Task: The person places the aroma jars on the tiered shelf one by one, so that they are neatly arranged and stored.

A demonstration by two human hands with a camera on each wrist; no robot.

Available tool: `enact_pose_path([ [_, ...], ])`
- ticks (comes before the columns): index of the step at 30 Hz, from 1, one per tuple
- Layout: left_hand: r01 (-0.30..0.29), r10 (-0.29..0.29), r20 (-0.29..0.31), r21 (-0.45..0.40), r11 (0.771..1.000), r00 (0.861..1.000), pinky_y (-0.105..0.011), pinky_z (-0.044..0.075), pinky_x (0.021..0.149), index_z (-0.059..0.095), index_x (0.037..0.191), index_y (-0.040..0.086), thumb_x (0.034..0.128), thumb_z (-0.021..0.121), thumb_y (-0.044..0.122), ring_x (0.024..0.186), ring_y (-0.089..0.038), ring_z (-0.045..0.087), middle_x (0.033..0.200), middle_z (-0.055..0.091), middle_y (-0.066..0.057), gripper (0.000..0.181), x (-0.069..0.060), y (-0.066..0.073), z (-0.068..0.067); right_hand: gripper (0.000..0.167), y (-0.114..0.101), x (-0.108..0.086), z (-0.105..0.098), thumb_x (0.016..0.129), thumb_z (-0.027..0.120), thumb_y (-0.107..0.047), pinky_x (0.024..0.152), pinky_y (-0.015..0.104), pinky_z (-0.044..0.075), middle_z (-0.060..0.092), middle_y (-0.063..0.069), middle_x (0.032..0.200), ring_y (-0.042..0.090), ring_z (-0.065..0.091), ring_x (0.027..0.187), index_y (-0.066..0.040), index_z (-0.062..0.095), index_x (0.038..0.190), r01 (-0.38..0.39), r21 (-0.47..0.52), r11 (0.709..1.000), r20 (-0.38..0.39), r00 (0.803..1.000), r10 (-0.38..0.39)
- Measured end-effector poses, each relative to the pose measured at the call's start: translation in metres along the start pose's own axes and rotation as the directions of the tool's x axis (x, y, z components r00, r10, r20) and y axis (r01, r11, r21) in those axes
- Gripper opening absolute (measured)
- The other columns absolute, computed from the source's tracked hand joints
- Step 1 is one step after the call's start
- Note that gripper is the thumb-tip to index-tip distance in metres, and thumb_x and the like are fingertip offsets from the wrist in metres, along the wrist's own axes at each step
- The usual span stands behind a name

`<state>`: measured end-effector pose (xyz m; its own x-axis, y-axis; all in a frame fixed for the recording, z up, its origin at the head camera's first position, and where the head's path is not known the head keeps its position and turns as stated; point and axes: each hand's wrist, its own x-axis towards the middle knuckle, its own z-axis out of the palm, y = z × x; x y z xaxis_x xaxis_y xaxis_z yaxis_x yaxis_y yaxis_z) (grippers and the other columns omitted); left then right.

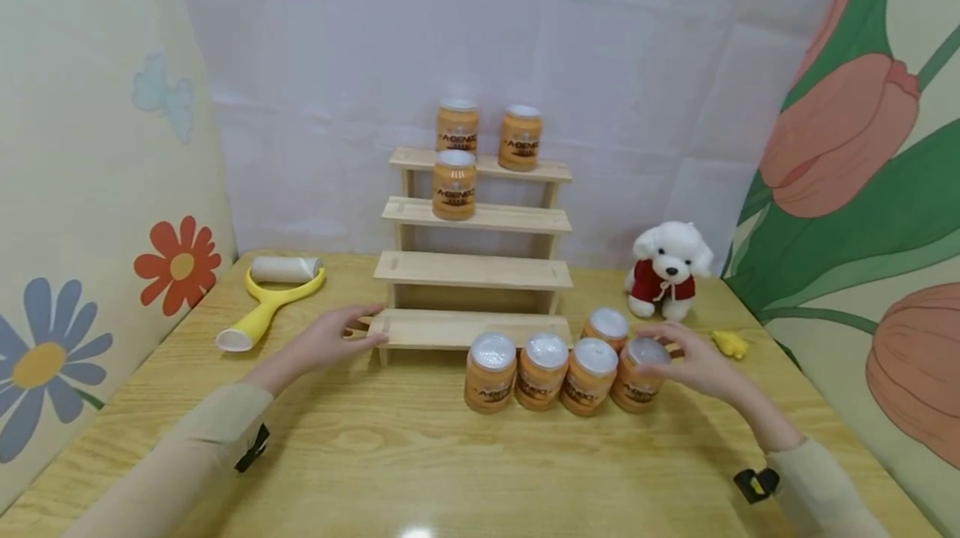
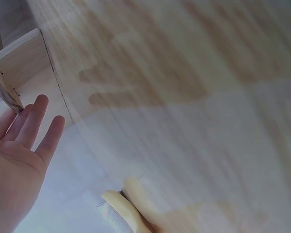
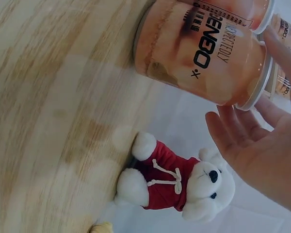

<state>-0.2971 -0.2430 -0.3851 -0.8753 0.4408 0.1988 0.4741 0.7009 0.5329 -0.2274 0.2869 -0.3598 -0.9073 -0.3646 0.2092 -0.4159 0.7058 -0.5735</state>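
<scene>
Loading of the 4-tier wooden rack (image 1: 472, 270) appears partly complete: 3 orange cans (image 1: 454, 188) are in place, 2 on the top tier (image 1: 487, 165) and 1 on the tier below (image 1: 521, 218). 5 cans (image 1: 491, 386) are left on the surface (image 1: 375, 471), 4 in a front row and 1 behind. The right hand (image 1: 697, 363) grips the rightmost can (image 1: 637, 392) by its upper end; this can appears unlifted. The left hand (image 1: 330, 342), fingers extended, touches the left end of the lowest tier (image 1: 442, 330)
</scene>
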Motion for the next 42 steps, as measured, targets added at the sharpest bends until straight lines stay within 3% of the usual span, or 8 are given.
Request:
enact_pose_path([
  [7, 0.013, -0.013, -0.001, 0.001, 1.0, 1.0, -0.051, 0.05, 0.092, 0.044, 0.138, 0.0, 0.0906, 0.059, 0.043, 0.108, -0.039, 0.059, 0.137, 0.048, -0.024, 0.066, -0.005, 0.0, -0.001, 0.067, 0.0, 0.001, 0.003, 0.079, 0.075, -0.033, 0.077, 0.039, 0.053, 0.055, 0.022, 0.121, 0.032, 0.056, 0.101, 0.003, 0.05, 0.13, -0.055, -0.067, 0.996, -0.013, 0.998, 0.054],
  [15, -0.001, 0.001, -0.004, 0.004, 1.0, 1.0, -0.05, 0.051, 0.091, 0.044, 0.138, 0.001, 0.0897, 0.061, 0.042, 0.107, -0.037, 0.06, 0.135, 0.049, -0.024, 0.066, -0.003, -0.002, 0.002, 0.072, 0.0, -0.007, 0.008, 0.081, 0.073, -0.039, 0.078, 0.037, 0.055, 0.058, 0.023, 0.118, 0.036, 0.059, 0.104, 0.006, 0.045, 0.13, -0.186, -0.015, 0.982, 0.028, 0.982, 0.186],
  [24, -0.01, 0.01, -0.012, 0.007, 1.0, 1.0, -0.049, 0.051, 0.091, 0.044, 0.138, 0.0, 0.0901, 0.061, 0.041, 0.107, -0.038, 0.06, 0.136, 0.049, -0.024, 0.065, -0.001, 0.004, 0.001, 0.066, 0.004, -0.009, 0.003, 0.081, 0.073, -0.035, 0.077, 0.037, 0.056, 0.059, 0.021, 0.118, 0.038, 0.058, 0.107, 0.002, 0.048, 0.128, -0.183, 0.017, 0.983, 0.037, 0.983, 0.182],
  [32, 0.002, -0.002, 0.019, -0.008, 1.0, 1.0, -0.05, 0.05, 0.092, 0.042, 0.139, 0.001, 0.0907, 0.059, 0.043, 0.11, -0.038, 0.058, 0.136, 0.048, -0.025, 0.067, -0.002, 0.006, -0.002, 0.062, 0.0, -0.01, -0.003, 0.081, 0.073, -0.034, 0.074, 0.033, 0.056, 0.061, 0.018, 0.114, 0.034, 0.061, 0.102, 0.002, 0.05, 0.127, -0.203, 0.051, 0.978, 0.074, 0.977, 0.199],
  [42, 0.009, -0.009, 0.022, -0.011, 1.0, 1.0, -0.05, 0.05, 0.092, 0.043, 0.139, 0.0, 0.0907, 0.059, 0.042, 0.109, -0.038, 0.058, 0.136, 0.048, -0.025, 0.066, -0.003, 0.005, -0.003, 0.064, -0.008, -0.014, -0.012, 0.082, 0.072, -0.034, 0.069, 0.028, 0.055, 0.06, 0.021, 0.114, 0.031, 0.062, 0.098, 0.006, 0.05, 0.128, -0.222, 0.021, 0.975, -0.018, 0.975, 0.222],
])
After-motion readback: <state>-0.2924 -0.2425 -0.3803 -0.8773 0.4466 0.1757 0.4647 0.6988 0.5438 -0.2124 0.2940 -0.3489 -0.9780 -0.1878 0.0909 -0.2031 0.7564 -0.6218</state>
